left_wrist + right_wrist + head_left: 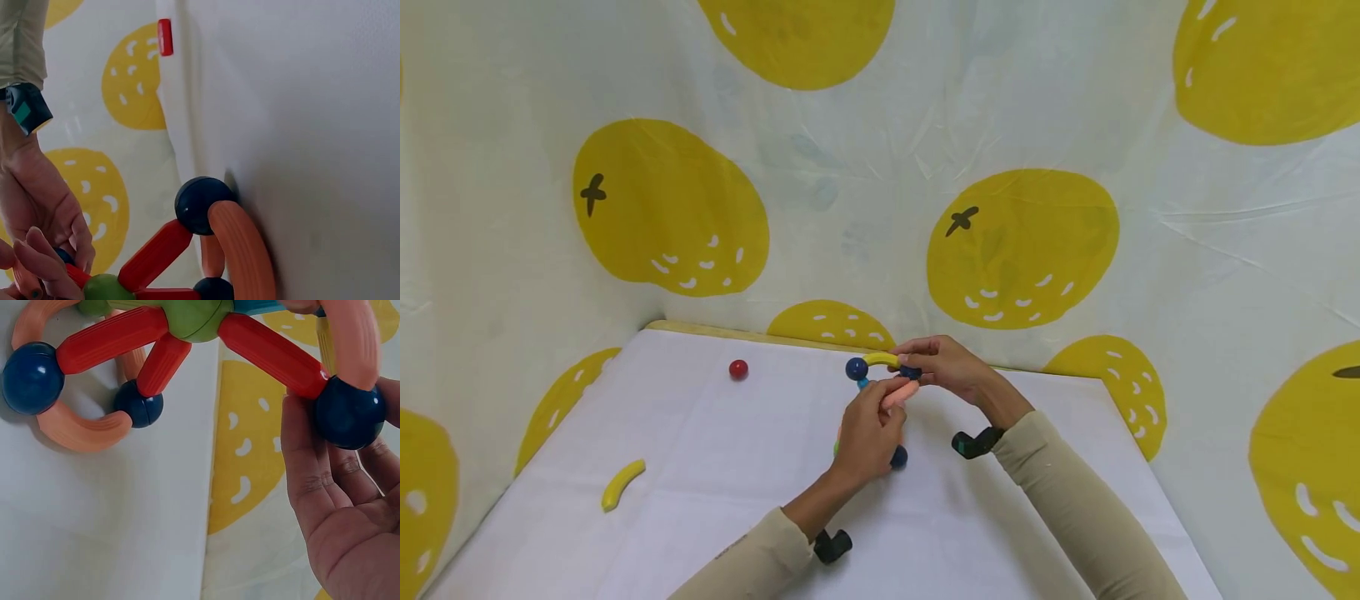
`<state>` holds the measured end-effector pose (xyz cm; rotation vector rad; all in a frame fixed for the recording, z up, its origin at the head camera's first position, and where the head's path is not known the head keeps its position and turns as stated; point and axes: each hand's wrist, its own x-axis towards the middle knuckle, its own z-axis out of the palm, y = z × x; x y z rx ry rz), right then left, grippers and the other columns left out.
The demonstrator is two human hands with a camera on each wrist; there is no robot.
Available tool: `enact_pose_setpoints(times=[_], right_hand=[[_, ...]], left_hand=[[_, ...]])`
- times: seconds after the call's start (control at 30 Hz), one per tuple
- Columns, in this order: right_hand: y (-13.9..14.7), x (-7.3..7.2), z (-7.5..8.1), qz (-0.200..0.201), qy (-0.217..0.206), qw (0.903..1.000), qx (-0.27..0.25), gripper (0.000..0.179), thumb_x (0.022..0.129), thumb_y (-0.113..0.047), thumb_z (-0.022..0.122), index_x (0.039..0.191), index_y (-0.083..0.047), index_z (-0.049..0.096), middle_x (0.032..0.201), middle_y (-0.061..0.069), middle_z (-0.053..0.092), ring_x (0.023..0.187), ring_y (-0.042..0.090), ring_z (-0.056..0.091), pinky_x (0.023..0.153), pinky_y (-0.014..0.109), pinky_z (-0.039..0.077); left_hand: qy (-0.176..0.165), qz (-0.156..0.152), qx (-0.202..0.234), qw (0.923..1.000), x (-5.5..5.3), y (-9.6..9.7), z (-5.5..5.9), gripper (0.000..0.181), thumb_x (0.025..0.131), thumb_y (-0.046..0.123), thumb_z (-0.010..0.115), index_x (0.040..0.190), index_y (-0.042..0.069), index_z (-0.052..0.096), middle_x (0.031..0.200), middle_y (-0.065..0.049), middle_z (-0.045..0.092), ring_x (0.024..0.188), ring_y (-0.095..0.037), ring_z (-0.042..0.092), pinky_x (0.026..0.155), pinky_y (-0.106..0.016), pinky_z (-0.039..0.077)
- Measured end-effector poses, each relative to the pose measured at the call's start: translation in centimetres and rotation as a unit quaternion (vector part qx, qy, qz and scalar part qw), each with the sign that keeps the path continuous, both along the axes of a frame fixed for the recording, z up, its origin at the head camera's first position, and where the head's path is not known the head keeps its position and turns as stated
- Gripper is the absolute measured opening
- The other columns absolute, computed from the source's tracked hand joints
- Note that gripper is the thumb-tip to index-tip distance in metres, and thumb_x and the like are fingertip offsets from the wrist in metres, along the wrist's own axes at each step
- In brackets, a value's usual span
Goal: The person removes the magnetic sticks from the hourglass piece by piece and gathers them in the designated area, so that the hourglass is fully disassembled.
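A structure of magnetic rods and balls stands between both hands. My left hand (867,437) pinches a curved salmon rod (900,395) near its top. The fingers of my right hand (951,367) hold a dark blue ball (350,412), where that rod, a straight red rod (275,353) and a yellow curved rod (881,359) meet. Another dark blue ball (857,368) sits at the yellow rod's other end. A green ball (197,315) joins several red rods in the middle. Below, curved salmon rods (247,250) link dark blue balls on the table. My left palm hides part of the structure in the head view.
On the white-covered table (700,542), a red ball (738,369) lies at the back left and a loose yellow curved rod (622,485) at the left. A red rod (165,37) shows near the table's edge. A fruit-patterned cloth (850,208) hangs behind the table.
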<state>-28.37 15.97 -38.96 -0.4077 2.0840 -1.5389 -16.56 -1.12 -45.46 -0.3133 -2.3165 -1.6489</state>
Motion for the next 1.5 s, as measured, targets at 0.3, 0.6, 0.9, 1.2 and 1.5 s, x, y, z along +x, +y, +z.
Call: enact_pose_setpoints(times=[0.3,0.6,0.9,1.2,1.5], right_hand=[[0.0,0.1,0.1,0.003,0.002,1.0000,-0.003,0.034,0.107,-0.021,0.065,0.135,-0.003,0.069,0.125,0.018,0.076,0.101,0.020,0.075,0.096,0.036,0.062],[0.2,0.1,0.1,0.000,0.004,1.0000,-0.005,0.031,0.107,-0.022,0.066,0.133,-0.005,0.071,0.132,0.024,0.072,0.107,0.023,0.075,0.101,0.039,0.061],[0.1,0.0,-0.1,0.002,-0.002,0.9999,-0.011,0.032,0.106,-0.019,0.066,0.134,-0.003,0.070,0.131,0.023,0.073,0.111,0.025,0.074,0.102,0.042,0.060],[0.0,-0.1,-0.2,-0.015,-0.015,0.9997,-0.009,0.029,0.106,-0.018,0.067,0.132,-0.006,0.072,0.131,0.022,0.073,0.113,0.026,0.075,0.100,0.039,0.061],[0.1,-0.1,-0.3,-0.021,-0.016,0.9996,-0.008,0.029,0.106,-0.019,0.067,0.132,-0.008,0.072,0.131,0.021,0.074,0.113,0.026,0.075,0.099,0.038,0.061]], left_hand=[[-0.062,-0.065,0.081,0.9926,0.8,-0.9,0.2,0.036,0.111,0.031,0.058,0.143,0.017,0.065,0.096,-0.004,0.069,0.061,-0.035,0.065,0.048,-0.022,0.050],[-0.099,-0.084,0.101,0.9863,2.1,-3.4,1.2,0.033,0.108,0.028,0.064,0.139,0.020,0.068,0.109,-0.008,0.076,0.085,-0.037,0.070,0.064,-0.033,0.064],[-0.096,-0.041,0.060,0.9927,3.8,-7.4,1.5,0.034,0.099,0.017,0.075,0.129,0.033,0.074,0.118,0.007,0.076,0.094,-0.023,0.065,0.066,-0.026,0.056],[-0.078,0.066,-0.069,0.9924,4.9,-13.4,-0.1,0.037,0.092,0.016,0.084,0.126,0.029,0.078,0.121,0.009,0.079,0.093,-0.014,0.070,0.071,-0.025,0.057],[-0.044,0.140,-0.193,0.9702,6.7,-20.4,-2.0,0.037,0.089,0.012,0.085,0.123,0.028,0.079,0.107,0.007,0.081,0.086,-0.006,0.072,0.071,-0.023,0.056]])
